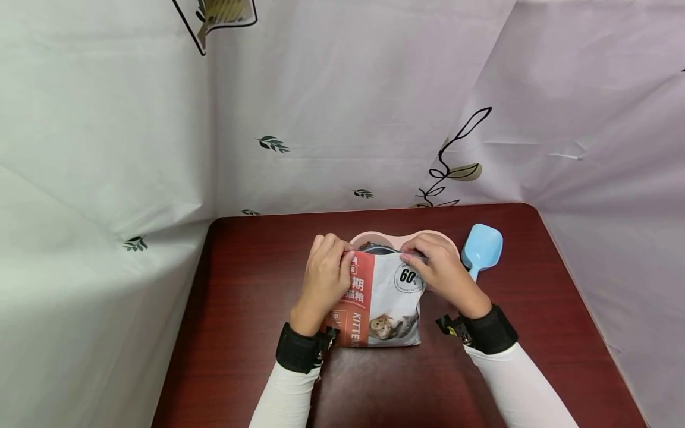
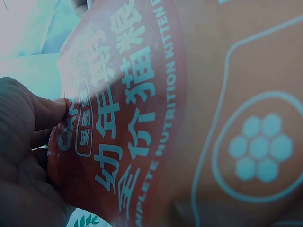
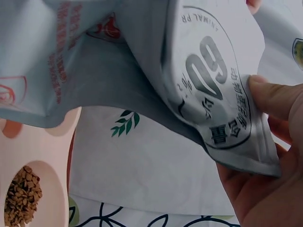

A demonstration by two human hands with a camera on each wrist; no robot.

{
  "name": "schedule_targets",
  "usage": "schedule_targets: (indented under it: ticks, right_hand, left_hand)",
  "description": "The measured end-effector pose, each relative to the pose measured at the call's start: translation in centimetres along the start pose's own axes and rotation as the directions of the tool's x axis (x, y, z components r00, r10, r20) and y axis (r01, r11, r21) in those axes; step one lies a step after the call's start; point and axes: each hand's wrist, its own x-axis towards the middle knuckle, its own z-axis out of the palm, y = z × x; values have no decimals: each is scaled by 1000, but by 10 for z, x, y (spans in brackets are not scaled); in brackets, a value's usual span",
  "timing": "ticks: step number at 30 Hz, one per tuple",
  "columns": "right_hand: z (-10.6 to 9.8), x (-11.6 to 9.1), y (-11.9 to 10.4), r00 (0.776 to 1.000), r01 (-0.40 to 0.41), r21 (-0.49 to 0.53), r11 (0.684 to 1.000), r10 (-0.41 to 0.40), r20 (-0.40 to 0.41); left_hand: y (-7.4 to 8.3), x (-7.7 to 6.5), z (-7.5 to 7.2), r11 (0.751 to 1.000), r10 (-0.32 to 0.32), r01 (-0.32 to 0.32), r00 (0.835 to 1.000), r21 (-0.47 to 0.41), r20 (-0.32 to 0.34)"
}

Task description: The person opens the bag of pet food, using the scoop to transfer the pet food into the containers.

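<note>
A red and white kitten food bag [image 1: 393,303] stands upright at the middle of the table, its mouth partly parted at the top. My left hand [image 1: 323,276] pinches the top left corner of the bag between thumb and fingers. At the opposite top corner, the thumb and fingers of my right hand [image 1: 441,267] grip the edge. Just behind the bag is a pink double bowl [image 1: 398,239], mostly hidden by the bag and hands. Brown kibble [image 3: 23,196] lies in one of its hollows, seen in the right wrist view.
To the right of the bowl, a light blue scoop [image 1: 483,246] lies on the dark red table [image 1: 241,297], its handle toward me. A pale cloth [image 1: 332,107] printed with leaves hangs behind the table and along both sides.
</note>
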Motion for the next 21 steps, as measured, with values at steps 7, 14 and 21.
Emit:
schedule_targets:
  ticks: [7, 14, 21]
  right_hand:
    - [1, -3, -1, 1000, 6, -12, 1000, -6, 2]
    - [-2, -2, -4, 999, -8, -46, 999, 10, 54]
    - [-3, 7, -19, 996, 67, -212, 975, -55, 65]
  left_hand:
    - [0, 0, 1, 1000, 2, -2, 1000, 2, -6]
    - [0, 0, 1, 1000, 0, 0, 1000, 6, -8]
    - [-1, 1, 2, 1000, 3, -3, 1000, 7, 5]
